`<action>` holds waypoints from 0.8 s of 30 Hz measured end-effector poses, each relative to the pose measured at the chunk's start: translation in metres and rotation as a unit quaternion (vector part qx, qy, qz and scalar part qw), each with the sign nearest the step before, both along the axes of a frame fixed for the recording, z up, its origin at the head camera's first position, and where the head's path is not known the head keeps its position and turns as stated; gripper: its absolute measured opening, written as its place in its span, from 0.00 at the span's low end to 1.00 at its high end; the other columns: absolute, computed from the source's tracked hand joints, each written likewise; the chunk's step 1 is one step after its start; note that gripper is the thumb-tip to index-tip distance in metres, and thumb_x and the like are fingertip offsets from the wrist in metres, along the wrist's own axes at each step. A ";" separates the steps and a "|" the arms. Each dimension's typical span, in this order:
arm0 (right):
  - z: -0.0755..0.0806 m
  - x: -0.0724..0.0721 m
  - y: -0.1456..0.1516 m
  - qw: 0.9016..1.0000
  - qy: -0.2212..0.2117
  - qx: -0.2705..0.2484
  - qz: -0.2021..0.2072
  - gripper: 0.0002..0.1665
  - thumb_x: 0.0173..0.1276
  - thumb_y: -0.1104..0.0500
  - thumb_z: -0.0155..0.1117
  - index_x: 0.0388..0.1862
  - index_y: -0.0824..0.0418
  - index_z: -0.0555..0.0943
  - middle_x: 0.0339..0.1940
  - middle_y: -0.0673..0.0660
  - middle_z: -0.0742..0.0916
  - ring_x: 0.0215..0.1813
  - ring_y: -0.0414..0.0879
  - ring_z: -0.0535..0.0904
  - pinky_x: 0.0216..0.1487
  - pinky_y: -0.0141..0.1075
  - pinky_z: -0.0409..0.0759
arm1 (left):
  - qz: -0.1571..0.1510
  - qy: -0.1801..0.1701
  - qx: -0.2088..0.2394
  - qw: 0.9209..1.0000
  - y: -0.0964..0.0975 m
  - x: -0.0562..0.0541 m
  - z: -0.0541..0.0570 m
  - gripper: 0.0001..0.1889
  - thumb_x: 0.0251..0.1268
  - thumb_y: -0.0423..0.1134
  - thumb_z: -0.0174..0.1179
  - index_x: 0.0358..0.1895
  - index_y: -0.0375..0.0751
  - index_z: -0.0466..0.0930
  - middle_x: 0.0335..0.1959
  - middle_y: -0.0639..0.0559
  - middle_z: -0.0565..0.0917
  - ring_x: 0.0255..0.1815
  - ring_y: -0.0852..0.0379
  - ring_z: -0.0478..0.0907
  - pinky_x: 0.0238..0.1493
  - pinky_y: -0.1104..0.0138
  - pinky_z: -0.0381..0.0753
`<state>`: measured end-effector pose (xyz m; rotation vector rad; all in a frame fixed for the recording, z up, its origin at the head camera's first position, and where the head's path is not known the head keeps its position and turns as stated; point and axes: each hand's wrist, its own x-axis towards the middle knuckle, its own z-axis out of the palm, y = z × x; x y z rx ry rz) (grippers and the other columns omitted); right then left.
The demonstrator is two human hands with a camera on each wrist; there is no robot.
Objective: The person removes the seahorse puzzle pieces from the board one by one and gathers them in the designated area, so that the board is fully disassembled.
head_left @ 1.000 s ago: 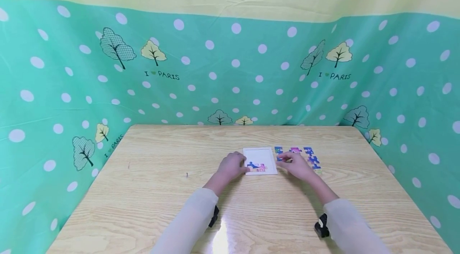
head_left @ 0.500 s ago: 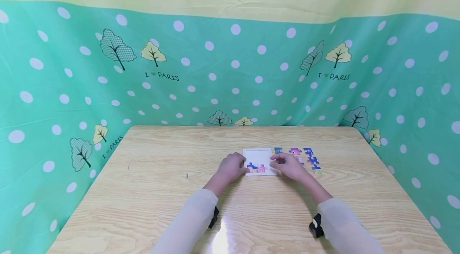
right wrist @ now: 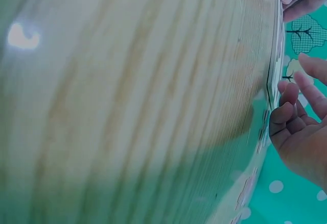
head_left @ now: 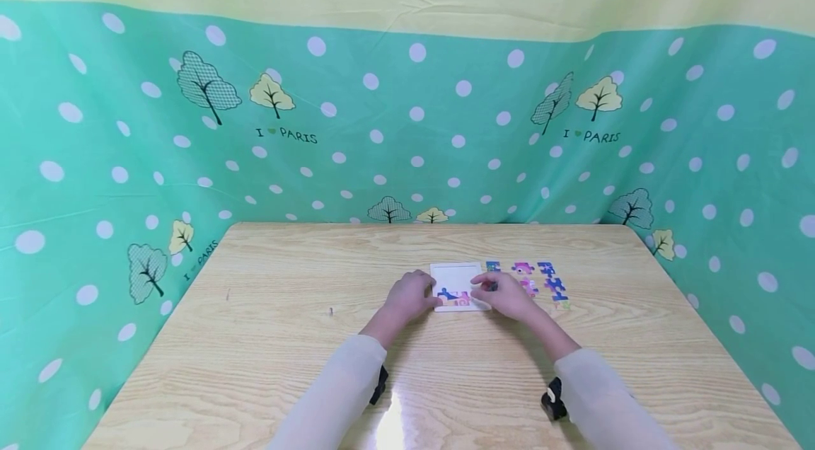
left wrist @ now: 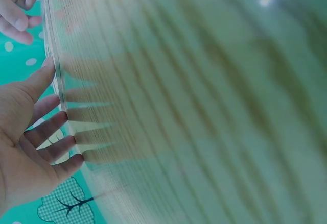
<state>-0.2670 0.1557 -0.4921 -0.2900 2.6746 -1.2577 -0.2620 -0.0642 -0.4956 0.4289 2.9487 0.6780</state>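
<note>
In the head view a white square puzzle tray lies on the table, with joined jigsaw pieces in its lower left part. My left hand rests along the tray's left edge, thumb at the lower left corner. Seen from the left wrist, its fingers are spread, tips at the edge. My right hand is over the tray's right side, holding a small dark blue and red puzzle piece, mostly hidden by the fingers. From the right wrist, its lower fingers are curled.
Loose puzzle pieces lie in rough columns right of the tray, some partly behind my right hand. A tiny dark object lies on the wooden table to the left. A green dotted curtain hangs behind.
My right hand has moved left from the loose pieces onto the tray's right side, uncovering more of those pieces. My left hand and the tray have stayed in place.
</note>
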 end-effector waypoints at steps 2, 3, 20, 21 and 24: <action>0.000 0.000 -0.002 1.000 0.001 0.002 0.004 0.19 0.61 0.57 0.65 0.51 0.62 0.80 0.35 0.55 0.81 0.31 0.44 0.74 0.28 0.32 0.76 | 0.002 -0.002 -0.005 1.000 0.000 0.000 0.000 0.24 0.58 0.49 0.63 0.54 0.38 0.78 0.57 0.44 0.78 0.59 0.45 0.73 0.63 0.55 0.72; 0.000 0.000 -0.003 1.000 0.000 0.002 0.004 0.19 0.61 0.57 0.65 0.51 0.61 0.80 0.35 0.55 0.81 0.32 0.44 0.74 0.28 0.33 0.77 | 0.002 -0.001 -0.008 1.000 0.000 0.000 0.000 0.24 0.58 0.50 0.63 0.54 0.38 0.78 0.56 0.44 0.78 0.59 0.45 0.73 0.63 0.55 0.72; 0.002 0.001 -0.009 1.000 0.010 0.026 0.008 0.16 0.62 0.59 0.64 0.48 0.62 0.81 0.34 0.54 0.81 0.35 0.44 0.73 0.31 0.32 0.74 | -0.002 0.005 -0.015 1.000 0.001 0.001 0.003 0.24 0.58 0.50 0.63 0.53 0.38 0.78 0.56 0.44 0.78 0.58 0.45 0.74 0.62 0.55 0.73; 0.001 0.001 -0.009 1.000 0.010 0.025 0.010 0.16 0.62 0.59 0.64 0.48 0.62 0.81 0.34 0.54 0.81 0.35 0.44 0.73 0.31 0.32 0.74 | -0.002 0.005 -0.015 1.000 0.001 0.001 0.003 0.24 0.58 0.50 0.63 0.53 0.38 0.78 0.55 0.44 0.78 0.58 0.45 0.74 0.62 0.55 0.73; 0.000 0.000 -0.010 1.000 0.011 0.025 0.015 0.16 0.61 0.60 0.64 0.48 0.62 0.81 0.34 0.54 0.81 0.34 0.44 0.73 0.30 0.32 0.74 | -0.001 0.002 -0.015 1.000 0.001 0.000 0.003 0.24 0.58 0.50 0.63 0.54 0.38 0.78 0.56 0.44 0.78 0.59 0.46 0.73 0.63 0.55 0.72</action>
